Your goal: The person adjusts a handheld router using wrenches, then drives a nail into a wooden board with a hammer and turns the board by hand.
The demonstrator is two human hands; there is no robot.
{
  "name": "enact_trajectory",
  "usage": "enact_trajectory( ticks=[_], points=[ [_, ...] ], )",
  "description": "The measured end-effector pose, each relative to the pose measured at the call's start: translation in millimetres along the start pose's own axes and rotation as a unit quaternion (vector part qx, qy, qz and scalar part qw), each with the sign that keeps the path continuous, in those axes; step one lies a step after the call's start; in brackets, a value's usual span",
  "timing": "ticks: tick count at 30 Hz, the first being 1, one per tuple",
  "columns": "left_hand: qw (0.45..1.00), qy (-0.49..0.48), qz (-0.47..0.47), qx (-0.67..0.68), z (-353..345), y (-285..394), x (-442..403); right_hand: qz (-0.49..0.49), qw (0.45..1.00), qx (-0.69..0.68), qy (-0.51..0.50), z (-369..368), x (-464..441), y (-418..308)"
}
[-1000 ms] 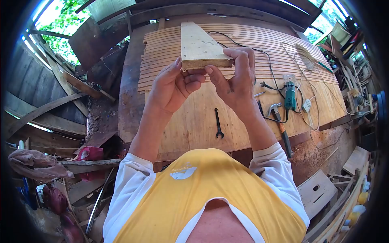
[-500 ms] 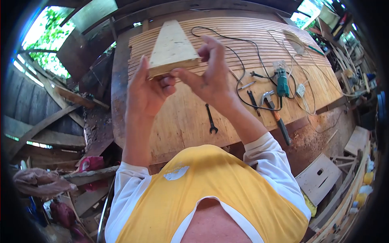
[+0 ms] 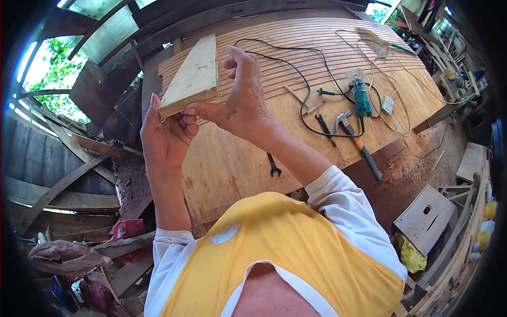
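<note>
A pale wooden board [image 3: 198,68], long and flat, is held up above the workbench with its near end edge facing me. My left hand [image 3: 168,134] grips its near left corner, thumb along the side and fingers curled beneath. At the near right corner, my right hand [image 3: 240,105] has its thumb against the bottom edge, while its other fingers are raised, bent and apart from the top face. Below my right forearm, an open-end wrench [image 3: 273,166] lies on the bench, partly covered by the arm.
On the plywood bench [image 3: 227,182] lie a claw hammer [image 3: 359,145], a green power tool [image 3: 362,100], a second dark wrench [image 3: 325,130] and a white socket block [image 3: 388,105]. Black cord loops across the slatted part [image 3: 285,39]. A slotted board [image 3: 425,217] leans at right.
The board and both hands have shifted left and slightly down, and the board has turned somewhat. My right forearm now covers more of the wrench.
</note>
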State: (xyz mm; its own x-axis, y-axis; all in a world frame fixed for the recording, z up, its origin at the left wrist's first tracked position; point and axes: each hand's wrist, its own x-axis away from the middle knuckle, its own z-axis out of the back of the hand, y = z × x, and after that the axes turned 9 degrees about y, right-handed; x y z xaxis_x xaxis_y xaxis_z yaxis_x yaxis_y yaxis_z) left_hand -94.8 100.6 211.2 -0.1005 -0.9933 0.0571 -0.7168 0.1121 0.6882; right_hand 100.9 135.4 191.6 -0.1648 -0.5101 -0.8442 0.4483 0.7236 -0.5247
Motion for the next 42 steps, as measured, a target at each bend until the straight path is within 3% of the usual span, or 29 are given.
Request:
enact_trajectory(
  ticks=[2,5,6,8,12,15,18,21,27,30,36,42],
  points=[
    [1.000,-0.003,-0.001,-0.005,1.3,0.5,0.6,-0.001,1.000,0.001,-0.005,-0.6,0.5,0.7],
    [1.000,0.008,0.006,-0.002,4.7,-0.6,0.8,-0.079,0.996,0.009,-0.037,6.2,6.3,-8.3],
    [1.000,0.013,0.010,0.001,6.8,-2.2,0.4,-0.197,0.970,-0.129,-0.066,8.8,11.9,-13.4],
    [0.998,-0.022,0.040,0.042,19.8,-19.6,3.7,-0.409,0.818,-0.386,-0.121,13.3,22.9,-22.0],
    [0.973,-0.114,0.137,0.148,54.7,-70.1,12.5,-0.261,0.925,-0.236,-0.145,16.1,47.8,0.6],
    [0.992,0.037,0.119,-0.009,48.2,-83.8,17.6,-0.197,0.950,-0.115,-0.211,26.1,45.0,4.5],
    [0.987,0.009,0.118,-0.105,51.5,-82.8,15.2,-0.130,0.953,-0.006,-0.273,29.7,38.5,-9.6],
    [0.988,0.003,0.152,-0.017,54.9,-87.9,10.6,-0.069,0.960,0.010,-0.272,22.1,43.5,-15.2],
    [0.993,0.071,0.099,0.011,39.4,-97.6,12.9,-0.048,0.959,0.025,-0.279,12.4,54.9,-21.5],
    [0.989,0.012,0.143,0.028,54.0,-95.9,12.1,-0.064,0.955,0.019,-0.290,13.4,59.2,-19.7],
    [0.992,0.090,0.089,0.014,47.9,-99.5,15.2,-0.051,0.957,0.005,-0.286,9.2,67.0,-17.2],
    [0.992,0.069,0.090,0.047,59.9,-98.9,11.3,-0.035,0.956,-0.007,-0.291,8.0,69.1,-12.2]
  ],
)
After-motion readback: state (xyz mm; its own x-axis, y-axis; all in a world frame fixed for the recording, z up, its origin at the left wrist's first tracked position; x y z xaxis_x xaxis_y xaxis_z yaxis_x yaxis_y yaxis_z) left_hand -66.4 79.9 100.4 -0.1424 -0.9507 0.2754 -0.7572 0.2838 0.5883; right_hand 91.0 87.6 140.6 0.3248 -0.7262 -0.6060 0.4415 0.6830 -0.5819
